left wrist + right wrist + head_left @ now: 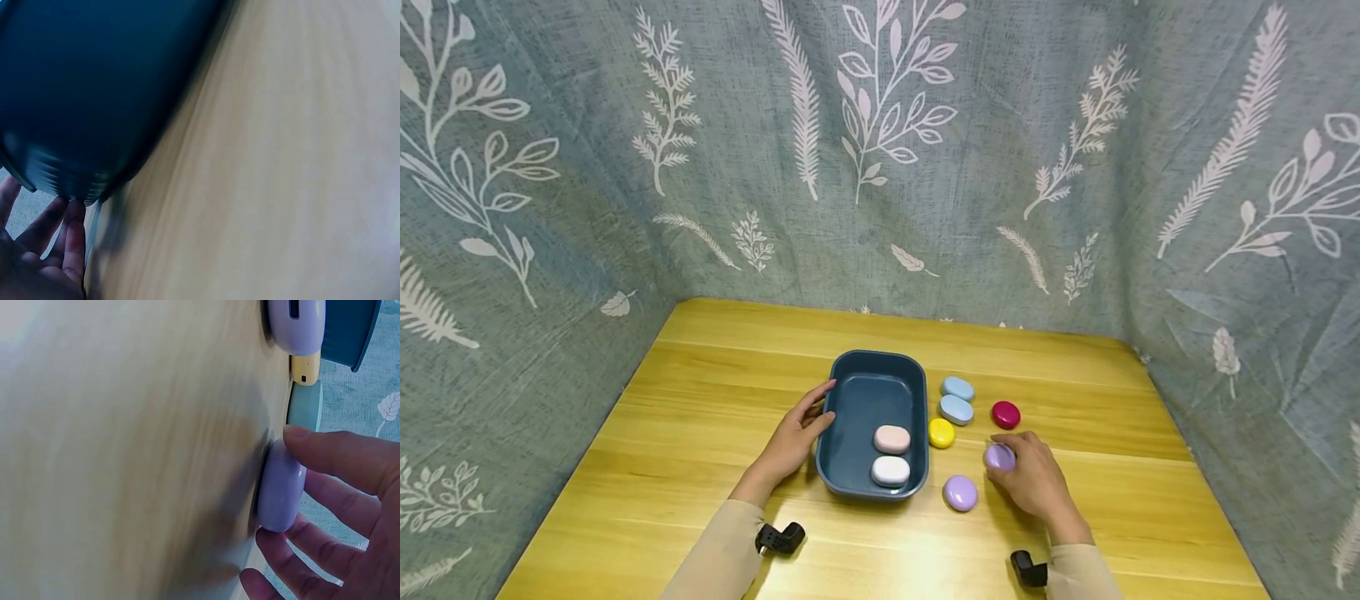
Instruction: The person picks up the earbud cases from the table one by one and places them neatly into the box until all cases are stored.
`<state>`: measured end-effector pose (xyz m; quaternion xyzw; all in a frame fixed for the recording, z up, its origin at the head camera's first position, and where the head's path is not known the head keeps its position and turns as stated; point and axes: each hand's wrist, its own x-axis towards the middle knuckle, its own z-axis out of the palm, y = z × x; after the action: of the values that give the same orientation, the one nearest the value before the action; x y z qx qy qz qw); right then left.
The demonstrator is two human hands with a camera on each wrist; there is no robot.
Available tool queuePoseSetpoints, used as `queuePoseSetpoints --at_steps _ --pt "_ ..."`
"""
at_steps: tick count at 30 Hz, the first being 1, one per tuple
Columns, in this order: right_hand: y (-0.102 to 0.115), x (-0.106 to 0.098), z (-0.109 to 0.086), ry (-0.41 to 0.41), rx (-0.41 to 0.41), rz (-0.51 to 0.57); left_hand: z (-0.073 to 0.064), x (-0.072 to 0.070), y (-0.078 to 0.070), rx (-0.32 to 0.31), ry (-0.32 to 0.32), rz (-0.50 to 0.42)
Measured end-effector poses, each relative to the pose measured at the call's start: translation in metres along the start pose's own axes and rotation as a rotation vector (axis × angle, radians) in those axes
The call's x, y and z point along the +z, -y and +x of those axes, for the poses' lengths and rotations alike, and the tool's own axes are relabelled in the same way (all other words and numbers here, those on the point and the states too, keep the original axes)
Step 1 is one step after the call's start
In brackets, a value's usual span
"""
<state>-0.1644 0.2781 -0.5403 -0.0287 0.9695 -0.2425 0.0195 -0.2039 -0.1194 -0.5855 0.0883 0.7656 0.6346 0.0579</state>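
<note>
A dark blue rectangular tray [871, 367] stands on the table, with a pale pink oval case [892, 439] and a white oval case [891, 472] in its near right part. My left hand [792, 443] touches the tray's left side with extended, spread fingers. In the right wrist view, a small round lavender case [281, 487] is pinched between the thumb and fingers of my right hand [1033, 475], close to the tabletop. Another lavender case [960, 493] lies between that hand and the tray; a dark slot shows in its side in the right wrist view.
Right of the tray lie a yellow round case [942, 433] and two light blue oval cases, one nearer [956, 409] and one farther [958, 388]. A crimson round case [1006, 415] sits beyond my right hand. Leaf-patterned curtains [850, 250] enclose the wooden table [737, 333].
</note>
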Motion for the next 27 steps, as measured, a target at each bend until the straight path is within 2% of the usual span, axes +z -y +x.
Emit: queuePoseSetpoints --at_steps 19,27 --pt "0.002 0.001 0.001 -0.01 0.009 -0.003 0.0 0.001 -0.001 -0.003 -0.003 -0.024" --pt "0.01 -0.005 0.002 -0.048 -0.023 -0.005 0.001 0.001 0.001 0.001 -0.003 -0.015"
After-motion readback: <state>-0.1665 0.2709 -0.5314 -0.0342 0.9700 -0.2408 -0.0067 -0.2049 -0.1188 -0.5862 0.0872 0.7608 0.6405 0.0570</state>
